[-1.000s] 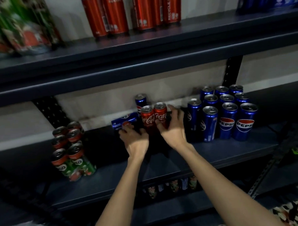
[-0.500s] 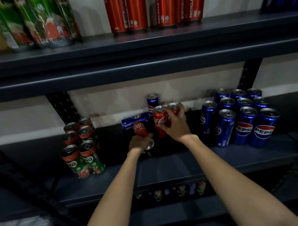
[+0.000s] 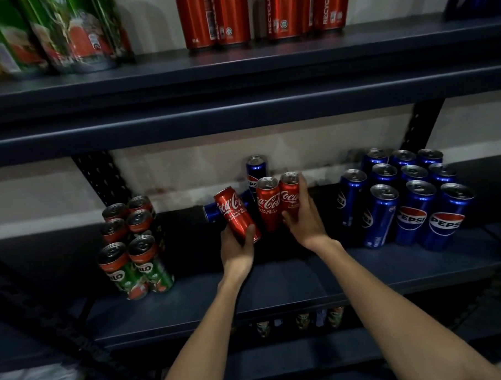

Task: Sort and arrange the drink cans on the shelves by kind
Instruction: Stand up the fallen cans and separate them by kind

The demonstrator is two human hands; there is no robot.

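My left hand (image 3: 237, 249) grips a tilted red Coca-Cola can (image 3: 235, 214) lifted off the middle shelf (image 3: 276, 286). My right hand (image 3: 305, 219) wraps around an upright Coca-Cola can (image 3: 289, 194), with a second upright Coca-Cola can (image 3: 268, 203) touching it on the left. Behind them one Pepsi can (image 3: 255, 171) stands upright and another Pepsi can (image 3: 211, 213) lies on its side, partly hidden by the lifted can.
Several blue Pepsi cans (image 3: 410, 200) stand grouped at the right of the middle shelf, several Milo cans (image 3: 134, 246) at the left. The upper shelf (image 3: 238, 75) carries green Milo cans (image 3: 64, 34) and red Coca-Cola cans (image 3: 261, 14). A lower shelf holds more cans (image 3: 301, 321).
My left hand has raised its Coca-Cola can off the shelf and tipped it leftward. My right hand has settled around the rightmost upright Coca-Cola can. The camera has shifted left.
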